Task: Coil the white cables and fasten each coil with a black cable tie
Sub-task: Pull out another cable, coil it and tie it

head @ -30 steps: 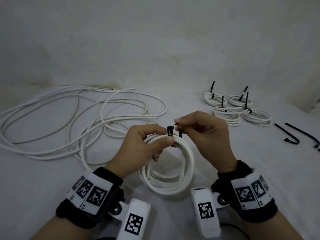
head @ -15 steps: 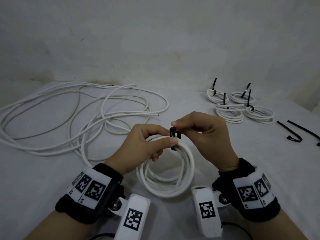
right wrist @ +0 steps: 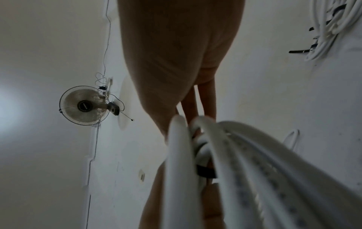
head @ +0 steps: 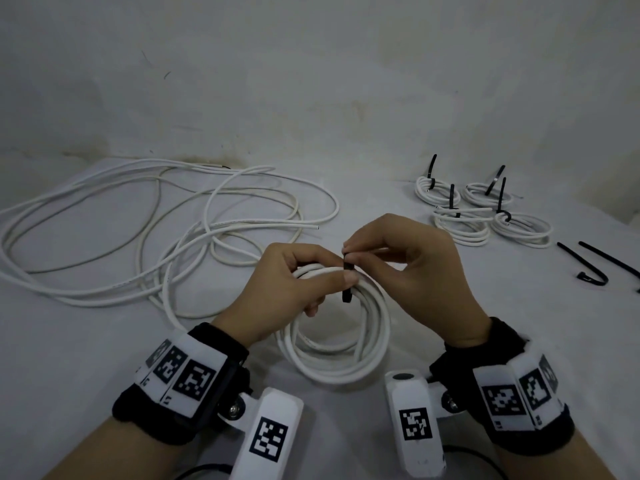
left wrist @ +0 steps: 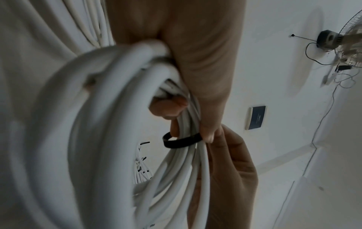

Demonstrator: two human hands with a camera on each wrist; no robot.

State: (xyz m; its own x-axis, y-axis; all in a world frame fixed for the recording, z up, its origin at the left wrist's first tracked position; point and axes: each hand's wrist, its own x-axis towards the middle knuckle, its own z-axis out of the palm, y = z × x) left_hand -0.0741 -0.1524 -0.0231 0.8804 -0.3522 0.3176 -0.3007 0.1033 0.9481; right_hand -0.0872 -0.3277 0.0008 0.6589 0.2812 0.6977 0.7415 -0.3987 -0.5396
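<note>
Right now my left hand grips the far side of a white coil of round, smooth cable, thumb on top and fingers curled through the ring. My right hand pinches the top of a black cable tie between thumb and forefinger, just beside my left thumb. From the head view the tie looks like a short flat strip standing across the bundle; the left wrist view shows more, a flat black band looping under the gathered strands below my thumb tip. The right wrist view catches only a dark sliver of it between blurred strands close to the lens, so I cannot tell from there how my right fingers lie.

The coil hangs above a pale cloth-covered table. Loose cable sprawls in wide loops at far left. Four finished coils sit far right, each with a tie end sticking up, and two spare ties lie right of them.

Only the wrist views show the wall fan with its wire cage and trailing cord, and a dark rectangular wall plate; writing on both is too small to read. Square black-and-white markers cover my wristbands.
</note>
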